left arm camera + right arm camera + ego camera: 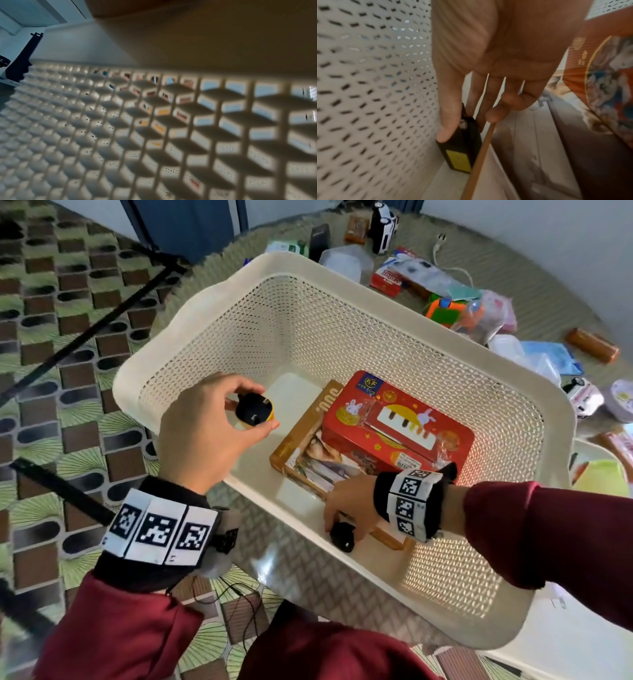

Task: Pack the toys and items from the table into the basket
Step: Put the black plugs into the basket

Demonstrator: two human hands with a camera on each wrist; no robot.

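Observation:
A cream perforated basket [308, 265] holds a red rabbit-print box [397, 422] lying on a flat brown box [301, 453]. My left hand [260, 405] pinches a black-and-yellow plug adapter [251, 412] above the basket's left inner side. Low against the near wall, my right hand [342, 525] holds a second black block [342, 539]. In the right wrist view, the right hand [462, 129] pinches this yellow-labelled block [460, 152] between thumb and fingers, between the basket wall [368, 81] and the brown box's edge [481, 155]. The left wrist view shows only the blurred basket wall [120, 135].
Beyond the basket, the table carries a black-and-white toy car [383, 227], a red pack [387, 280], an orange-green toy [445, 309], a brown cylinder [592, 345], a small white car [582, 397] and plastic bags. Black tripod legs [102, 313] cross the patterned floor at left.

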